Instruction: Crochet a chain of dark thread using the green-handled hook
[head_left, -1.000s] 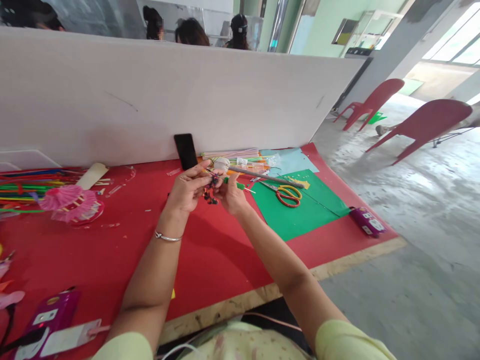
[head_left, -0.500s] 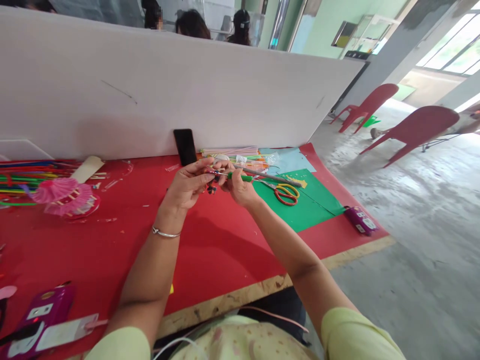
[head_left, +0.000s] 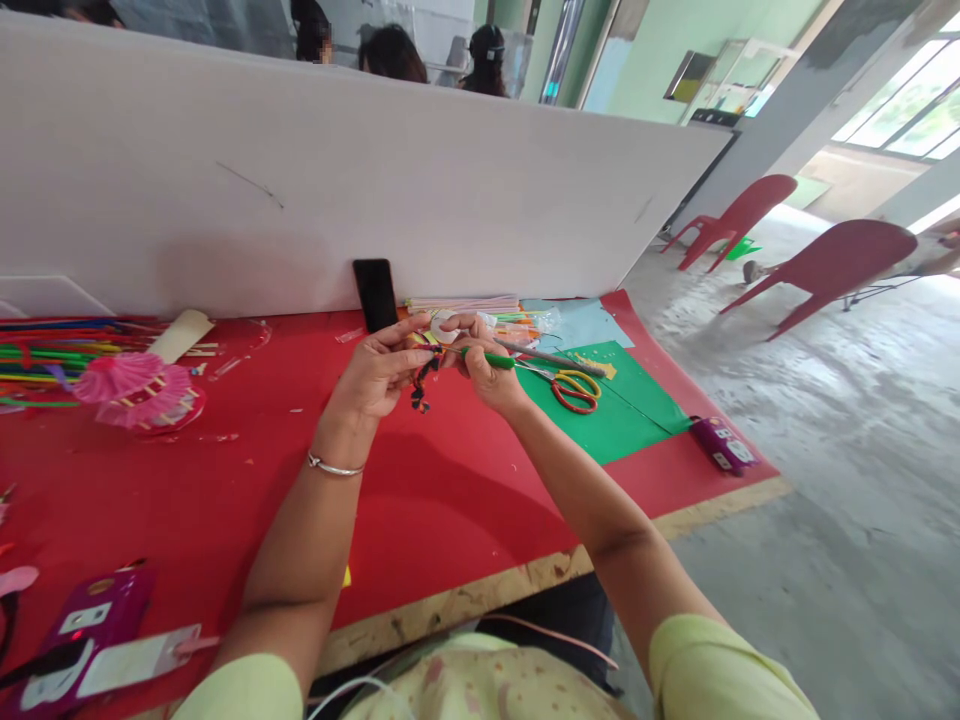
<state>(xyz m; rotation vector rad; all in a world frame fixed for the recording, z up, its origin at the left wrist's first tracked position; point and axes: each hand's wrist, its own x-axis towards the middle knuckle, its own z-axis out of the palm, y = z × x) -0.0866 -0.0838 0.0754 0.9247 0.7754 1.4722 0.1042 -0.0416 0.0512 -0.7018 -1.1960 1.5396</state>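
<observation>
My left hand (head_left: 367, 378) pinches a small crochet piece (head_left: 421, 390) in dark, red and orange yarn, part of which dangles below the fingertips. Closed around a green-handled crochet hook (head_left: 501, 360) is my right hand (head_left: 487, 378); the tip of the hook meets the piece between both hands. The fingers hide much of the stitching. Just right of my right hand, scissors (head_left: 576, 392) with yellow and red handles lie on a green sheet (head_left: 630, 425). A grey rod (head_left: 559, 358) lies above them.
A black phone (head_left: 374, 295) leans on the white partition (head_left: 450, 190). Left on the red tabletop (head_left: 450, 490) are a pink pleated craft (head_left: 139, 390) and colourful sticks (head_left: 67, 355). Purple cases sit at the right (head_left: 721, 445) and lower left. Red chairs stand beyond; people are behind the partition.
The crochet piece hangs a little lower and looks turned in my left fingers. The hook's handle has tilted slightly and shifted a little right with my right hand.
</observation>
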